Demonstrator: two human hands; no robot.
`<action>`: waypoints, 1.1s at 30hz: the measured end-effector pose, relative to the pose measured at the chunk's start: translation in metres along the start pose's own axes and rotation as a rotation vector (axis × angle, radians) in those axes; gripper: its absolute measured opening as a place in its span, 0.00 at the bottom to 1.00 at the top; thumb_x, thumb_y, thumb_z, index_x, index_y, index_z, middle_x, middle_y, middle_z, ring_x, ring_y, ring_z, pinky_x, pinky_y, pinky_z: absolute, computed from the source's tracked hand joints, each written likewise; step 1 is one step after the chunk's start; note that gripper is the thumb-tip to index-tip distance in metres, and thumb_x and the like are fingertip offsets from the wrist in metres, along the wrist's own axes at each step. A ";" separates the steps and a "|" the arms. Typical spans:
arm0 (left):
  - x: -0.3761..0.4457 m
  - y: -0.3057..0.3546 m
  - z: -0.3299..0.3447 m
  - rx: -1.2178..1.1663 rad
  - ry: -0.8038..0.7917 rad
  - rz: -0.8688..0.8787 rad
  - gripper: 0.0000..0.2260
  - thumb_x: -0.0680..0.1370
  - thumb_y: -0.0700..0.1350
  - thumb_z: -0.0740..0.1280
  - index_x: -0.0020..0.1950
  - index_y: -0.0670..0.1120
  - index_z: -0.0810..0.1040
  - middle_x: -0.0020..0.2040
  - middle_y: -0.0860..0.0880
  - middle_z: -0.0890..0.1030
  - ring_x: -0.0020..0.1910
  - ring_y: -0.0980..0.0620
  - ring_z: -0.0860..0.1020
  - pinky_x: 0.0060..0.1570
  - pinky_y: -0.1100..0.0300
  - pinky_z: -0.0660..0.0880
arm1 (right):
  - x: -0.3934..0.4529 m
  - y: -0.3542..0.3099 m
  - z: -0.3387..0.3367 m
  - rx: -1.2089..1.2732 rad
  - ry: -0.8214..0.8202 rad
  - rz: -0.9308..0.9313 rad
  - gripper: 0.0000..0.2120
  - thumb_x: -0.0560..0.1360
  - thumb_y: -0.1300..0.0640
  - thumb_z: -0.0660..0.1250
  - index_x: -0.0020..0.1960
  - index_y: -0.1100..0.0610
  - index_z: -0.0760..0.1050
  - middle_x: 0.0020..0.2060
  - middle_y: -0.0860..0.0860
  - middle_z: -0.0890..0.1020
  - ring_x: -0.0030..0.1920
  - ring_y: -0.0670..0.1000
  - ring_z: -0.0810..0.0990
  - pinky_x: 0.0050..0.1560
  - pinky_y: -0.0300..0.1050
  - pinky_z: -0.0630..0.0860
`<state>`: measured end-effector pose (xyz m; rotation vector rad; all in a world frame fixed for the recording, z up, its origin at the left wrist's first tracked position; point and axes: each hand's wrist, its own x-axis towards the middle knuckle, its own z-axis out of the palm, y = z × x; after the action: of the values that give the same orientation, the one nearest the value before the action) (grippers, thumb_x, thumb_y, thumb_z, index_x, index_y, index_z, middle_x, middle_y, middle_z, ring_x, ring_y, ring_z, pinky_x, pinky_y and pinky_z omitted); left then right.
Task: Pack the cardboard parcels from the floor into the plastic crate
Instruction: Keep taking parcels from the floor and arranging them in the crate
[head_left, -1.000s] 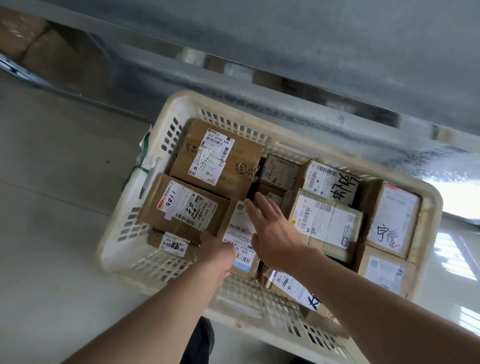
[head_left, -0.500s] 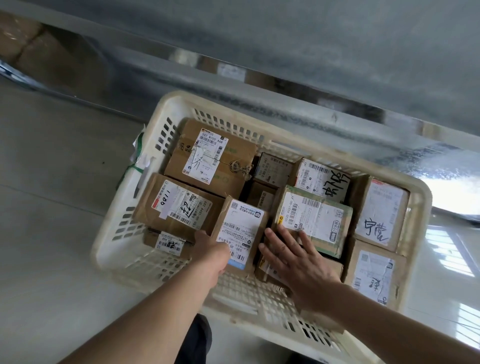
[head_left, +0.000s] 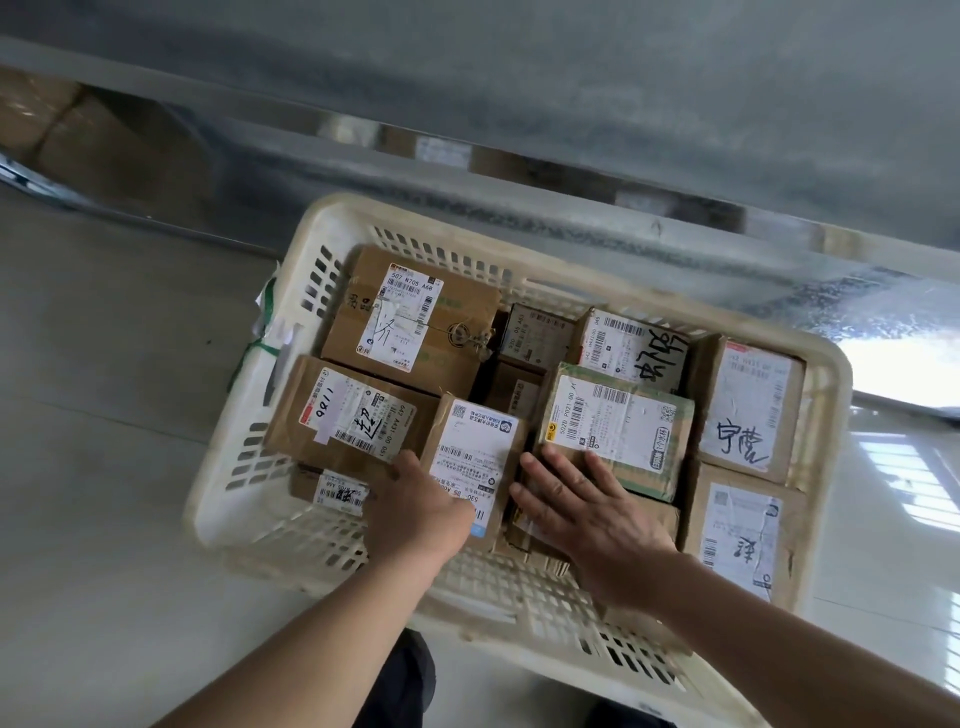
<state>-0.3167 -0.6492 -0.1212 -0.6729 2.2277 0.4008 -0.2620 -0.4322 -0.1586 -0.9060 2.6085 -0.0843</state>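
Soft, even daylight fills the scene, a strong white glare lies on the glossy pale tiled floor (head_left: 893, 358) at the right, the grey metal shelf (head_left: 519, 104) above is dim and blurred, and the wide lens bends straight edges.

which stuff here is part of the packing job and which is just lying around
In the job:
- crate
- parcels in it, such as the narrow white-label parcel and the green-taped parcel
- left hand gripping the narrow parcel
- right hand flat on a low parcel

Lying about:
- boxes under the metal shelf
- green string on the crate's end
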 end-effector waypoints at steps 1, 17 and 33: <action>-0.003 0.001 0.001 0.039 0.047 0.068 0.36 0.71 0.54 0.74 0.73 0.49 0.59 0.71 0.42 0.62 0.68 0.38 0.68 0.59 0.44 0.75 | -0.002 0.000 -0.002 0.001 -0.011 -0.006 0.53 0.62 0.49 0.78 0.82 0.51 0.58 0.81 0.57 0.58 0.82 0.59 0.48 0.76 0.64 0.47; -0.016 0.020 0.012 0.201 -0.038 0.280 0.48 0.76 0.54 0.72 0.80 0.60 0.35 0.80 0.43 0.36 0.80 0.34 0.46 0.70 0.46 0.68 | -0.060 0.032 -0.008 0.059 -0.150 0.260 0.61 0.57 0.32 0.79 0.83 0.45 0.56 0.83 0.60 0.52 0.80 0.62 0.53 0.73 0.73 0.50; -0.053 0.037 -0.024 0.173 -0.117 0.326 0.48 0.76 0.52 0.73 0.80 0.63 0.38 0.79 0.48 0.29 0.78 0.37 0.35 0.67 0.46 0.71 | -0.061 0.029 -0.054 0.184 -0.204 0.319 0.60 0.64 0.21 0.65 0.79 0.38 0.28 0.79 0.56 0.28 0.80 0.63 0.32 0.74 0.66 0.31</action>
<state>-0.3218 -0.6121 -0.0629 -0.1887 2.2308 0.3903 -0.2552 -0.3755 -0.0941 -0.4061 2.4697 -0.1357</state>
